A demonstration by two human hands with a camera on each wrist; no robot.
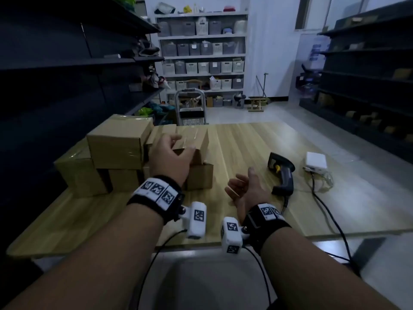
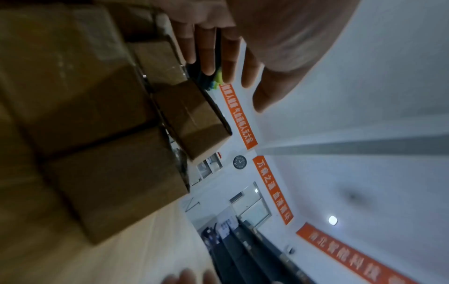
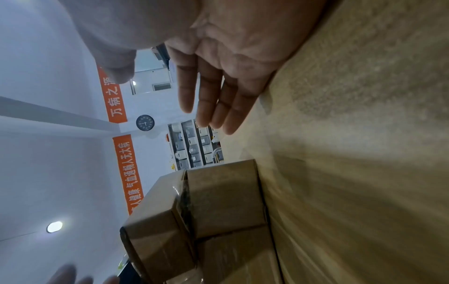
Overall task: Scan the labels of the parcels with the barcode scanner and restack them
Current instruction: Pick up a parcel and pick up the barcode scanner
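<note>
Several brown cardboard parcels (image 1: 118, 144) are stacked at the left of the wooden table (image 1: 245, 139). My left hand (image 1: 184, 144) reaches over a small top parcel (image 1: 200, 156) at the stack's right end. In the left wrist view its fingers (image 2: 211, 57) are straight and spread above that parcel (image 2: 194, 119), gripping nothing. My right hand (image 1: 242, 182) hangs just above the table to the right of the stack, its fingers (image 3: 209, 100) relaxed and empty. The black barcode scanner (image 1: 282, 173) lies on the table just right of that hand, untouched.
A white adapter box (image 1: 316, 161) with cables sits beyond the scanner, and a black cable (image 1: 330, 215) runs off the table's front edge. Dark shelving stands on both sides. A folding step stool (image 1: 191, 108) stands behind the table's far edge.
</note>
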